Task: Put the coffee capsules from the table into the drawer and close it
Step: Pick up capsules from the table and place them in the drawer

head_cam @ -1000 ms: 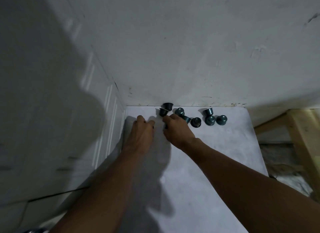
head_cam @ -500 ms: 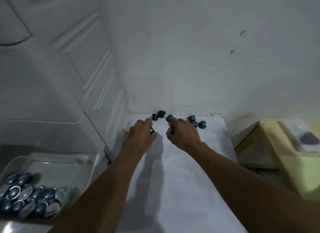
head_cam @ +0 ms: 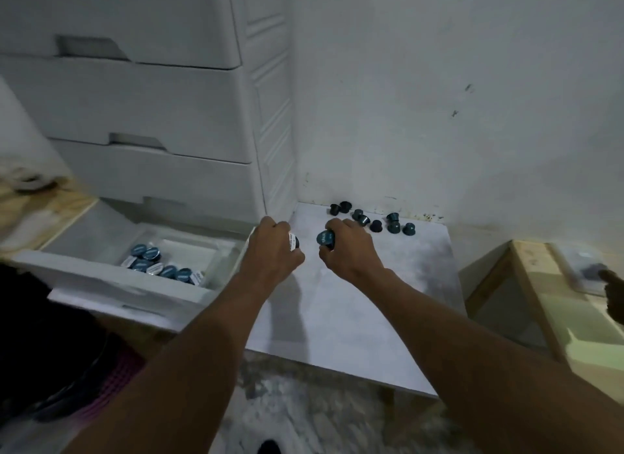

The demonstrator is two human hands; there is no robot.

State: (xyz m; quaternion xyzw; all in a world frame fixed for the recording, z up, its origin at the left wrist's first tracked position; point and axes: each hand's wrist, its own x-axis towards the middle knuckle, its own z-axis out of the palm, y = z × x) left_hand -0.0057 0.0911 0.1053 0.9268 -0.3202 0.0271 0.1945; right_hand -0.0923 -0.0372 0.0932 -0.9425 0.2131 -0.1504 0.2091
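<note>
Left hand (head_cam: 275, 251) is curled around a dark capsule (head_cam: 294, 242) above the table's (head_cam: 354, 318) left edge; right hand (head_cam: 349, 251) grips a teal capsule (head_cam: 326, 240) just beside it; more capsules (head_cam: 374, 218) sit in a cluster by the wall; the open drawer (head_cam: 111, 281) to the left holds a pile (head_cam: 162, 266) of others
</note>
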